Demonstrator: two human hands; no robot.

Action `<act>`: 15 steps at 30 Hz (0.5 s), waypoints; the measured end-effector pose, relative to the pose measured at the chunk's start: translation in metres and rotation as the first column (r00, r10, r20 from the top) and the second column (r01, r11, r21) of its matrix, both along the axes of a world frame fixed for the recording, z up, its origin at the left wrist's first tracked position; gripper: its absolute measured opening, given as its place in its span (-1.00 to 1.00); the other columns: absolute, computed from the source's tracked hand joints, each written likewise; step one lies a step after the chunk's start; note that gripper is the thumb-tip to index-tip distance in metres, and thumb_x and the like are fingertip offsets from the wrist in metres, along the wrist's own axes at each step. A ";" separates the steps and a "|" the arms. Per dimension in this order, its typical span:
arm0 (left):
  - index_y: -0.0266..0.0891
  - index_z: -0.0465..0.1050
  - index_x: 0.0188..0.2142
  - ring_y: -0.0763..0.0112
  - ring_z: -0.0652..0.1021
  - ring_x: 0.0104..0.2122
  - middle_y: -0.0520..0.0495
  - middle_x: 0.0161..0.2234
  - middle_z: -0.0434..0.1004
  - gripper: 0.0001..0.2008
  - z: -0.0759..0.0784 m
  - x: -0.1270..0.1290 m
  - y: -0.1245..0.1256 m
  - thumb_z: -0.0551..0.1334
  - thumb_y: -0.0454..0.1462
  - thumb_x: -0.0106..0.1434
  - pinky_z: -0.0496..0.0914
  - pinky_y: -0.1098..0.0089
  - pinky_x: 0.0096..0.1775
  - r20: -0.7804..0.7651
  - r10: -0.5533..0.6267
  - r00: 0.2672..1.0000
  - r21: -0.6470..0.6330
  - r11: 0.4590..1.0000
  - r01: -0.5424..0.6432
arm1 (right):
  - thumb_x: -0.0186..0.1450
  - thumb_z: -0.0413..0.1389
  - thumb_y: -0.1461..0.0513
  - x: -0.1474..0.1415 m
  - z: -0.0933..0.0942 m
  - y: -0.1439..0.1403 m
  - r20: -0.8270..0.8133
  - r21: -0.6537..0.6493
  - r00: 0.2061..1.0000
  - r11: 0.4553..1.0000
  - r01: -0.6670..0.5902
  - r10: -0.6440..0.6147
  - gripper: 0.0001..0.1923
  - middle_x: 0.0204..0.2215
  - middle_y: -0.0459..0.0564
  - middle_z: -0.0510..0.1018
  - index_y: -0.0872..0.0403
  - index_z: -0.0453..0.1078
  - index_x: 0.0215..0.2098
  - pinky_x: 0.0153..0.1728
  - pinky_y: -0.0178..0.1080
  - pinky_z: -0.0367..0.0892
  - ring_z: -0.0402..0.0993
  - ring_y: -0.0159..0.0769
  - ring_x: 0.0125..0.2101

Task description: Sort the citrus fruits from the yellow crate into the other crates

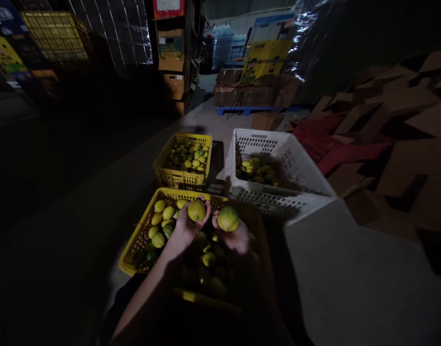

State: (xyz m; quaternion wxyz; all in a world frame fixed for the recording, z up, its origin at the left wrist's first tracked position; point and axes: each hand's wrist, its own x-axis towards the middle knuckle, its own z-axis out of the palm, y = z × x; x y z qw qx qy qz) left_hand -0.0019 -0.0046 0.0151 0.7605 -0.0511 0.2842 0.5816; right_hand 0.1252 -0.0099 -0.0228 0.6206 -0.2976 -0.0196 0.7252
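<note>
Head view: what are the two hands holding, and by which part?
Each holds one yellow-green citrus fruit. The left hand cups its fruit from beneath; the right hand likewise cups its fruit from below.

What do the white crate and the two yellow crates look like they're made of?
White crate: apparently moulded plastic, matte, with perforated lattice walls. Near yellow crate and far yellow crate: likely the same rigid plastic, with uniform grid openings and a slight sheen.

Floor (pixel 350 288): 2 yellow crates (pixel 133 250), white crate (pixel 307 192), prob. cardboard (pixel 404 158).
</note>
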 end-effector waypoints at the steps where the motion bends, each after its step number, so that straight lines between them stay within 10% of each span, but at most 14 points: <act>1: -0.21 0.42 -0.02 0.32 0.63 -0.37 -0.10 -0.39 0.59 -0.67 -0.001 0.000 0.001 -0.04 -0.36 0.36 0.56 0.30 -0.20 -0.016 0.021 1.000 -0.014 1.000 -0.021 | 0.18 0.01 0.32 0.000 0.003 0.000 -0.032 -0.078 0.999 0.997 -0.013 0.010 -0.84 -0.53 -0.02 0.58 0.05 0.44 -0.40 -0.42 -0.24 0.53 0.53 -0.28 -0.46; 6: -0.25 0.39 0.03 0.27 0.64 -0.35 -0.11 -0.38 0.60 -0.71 0.000 -0.001 0.003 0.03 -0.27 0.38 0.57 0.27 -0.23 -0.066 0.033 0.997 -0.069 0.997 -0.037 | 0.32 0.01 0.20 -0.005 0.021 -0.001 -0.147 -0.272 0.988 0.962 0.014 -0.056 -0.80 -0.45 0.04 0.62 0.10 0.45 -0.31 -0.41 -0.26 0.56 0.58 -0.25 -0.34; 15: -0.21 0.41 0.02 0.37 0.60 -0.44 -0.07 -0.37 0.60 -0.74 0.005 0.000 0.000 0.14 -0.28 0.36 0.54 0.40 -0.32 -0.086 0.031 0.996 -0.075 0.996 -0.037 | 0.35 0.05 0.20 -0.007 0.022 -0.002 -0.208 -0.209 0.978 0.978 -0.014 -0.031 -0.81 -0.34 0.05 0.63 0.12 0.46 -0.23 -0.28 -0.18 0.58 0.58 -0.22 -0.19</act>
